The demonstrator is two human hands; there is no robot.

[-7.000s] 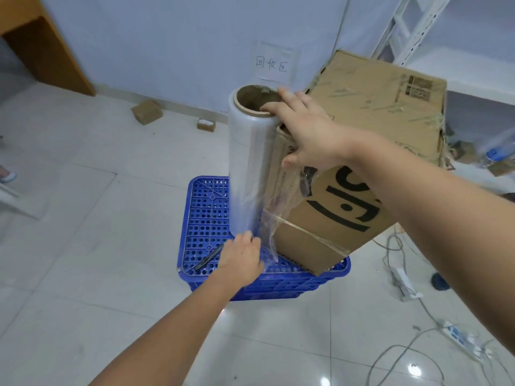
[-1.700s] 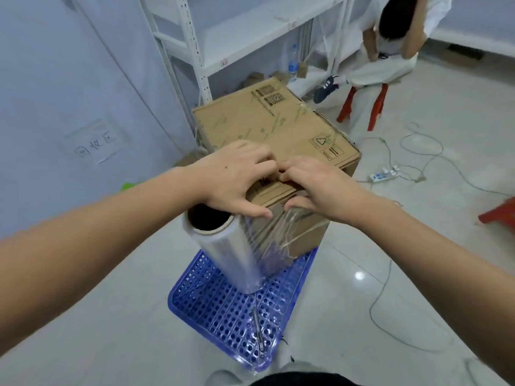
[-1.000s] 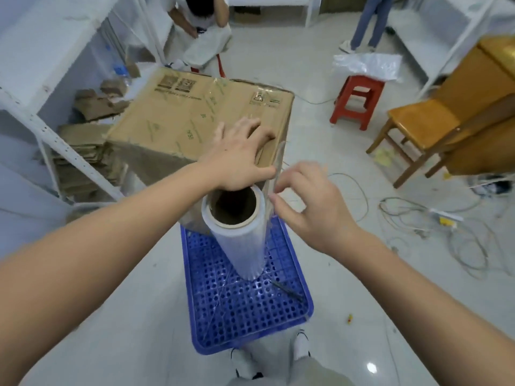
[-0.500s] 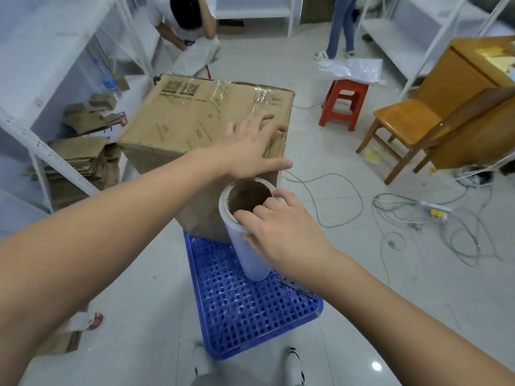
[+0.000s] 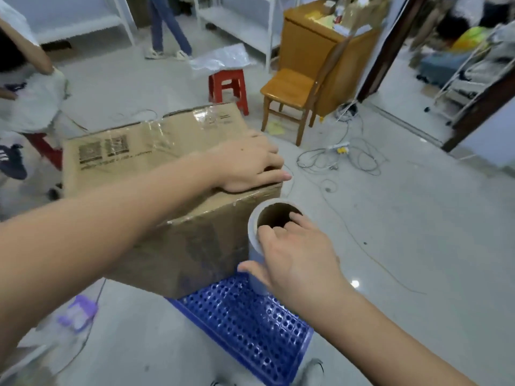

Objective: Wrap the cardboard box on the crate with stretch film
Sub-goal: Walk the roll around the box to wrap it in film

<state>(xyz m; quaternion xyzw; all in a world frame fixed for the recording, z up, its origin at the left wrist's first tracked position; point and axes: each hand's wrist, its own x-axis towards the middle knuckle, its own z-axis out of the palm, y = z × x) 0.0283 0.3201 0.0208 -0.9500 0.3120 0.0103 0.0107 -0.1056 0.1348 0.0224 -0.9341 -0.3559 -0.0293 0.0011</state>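
A large cardboard box (image 5: pixel 156 151) stands on a blue perforated plastic crate (image 5: pixel 250 324), with shiny film over its top and near side. My left hand (image 5: pixel 250 162) lies flat on the box's top near corner, fingers spread. A roll of stretch film (image 5: pixel 259 246) with a brown cardboard core stands upright beside that corner. My right hand (image 5: pixel 295 257) grips the roll's upper end, fingers hooked into the core and thumb round the outside. The roll's lower part is hidden behind my hand.
A red stool (image 5: pixel 228 87) and a wooden chair (image 5: pixel 292 93) stand beyond the box. Cables and a power strip (image 5: pixel 338 147) lie on the floor to the right. People are at the far left and back. A purple object (image 5: pixel 78 312) lies lower left.
I have walked further round the box, so the view has swung. My right hand took hold of the roll's top half a second ago and has carried it round the corner; my left hand stays on the box.
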